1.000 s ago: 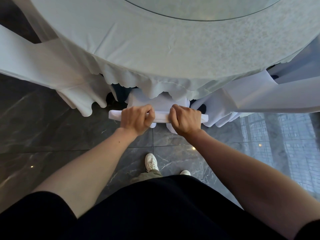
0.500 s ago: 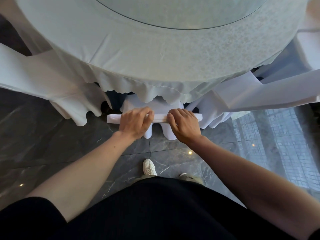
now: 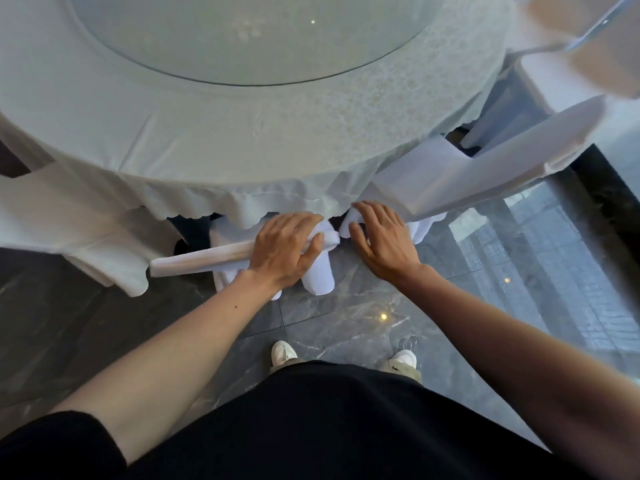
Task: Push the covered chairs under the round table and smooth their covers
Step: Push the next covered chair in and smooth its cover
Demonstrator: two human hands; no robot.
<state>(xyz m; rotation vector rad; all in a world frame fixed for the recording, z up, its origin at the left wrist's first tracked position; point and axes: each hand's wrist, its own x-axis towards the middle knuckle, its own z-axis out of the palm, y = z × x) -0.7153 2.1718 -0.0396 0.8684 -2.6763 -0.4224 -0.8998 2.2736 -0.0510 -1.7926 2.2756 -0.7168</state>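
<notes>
Fingers (image 3: 294,225) of the left hand (image 3: 282,252) curl over the top edge of the covered chair (image 3: 201,259), beneath the desk (image 3: 242,143) hem. Right hand (image 3: 384,242) rests spread on the adjoining cover (image 3: 346,231); floor (image 3: 346,317) lies behind.

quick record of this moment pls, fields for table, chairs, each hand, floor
table: round table, pale tablecloth, glass turntable on top
middle chair: white-covered, seat partly under the tablecloth hem
left hand: grips the right end of the middle chair's top edge
right hand: fingers spread flat on white cover cloth just right of it
neighbours: left covered chair, right covered chair
floor: dark marble tiles
</notes>
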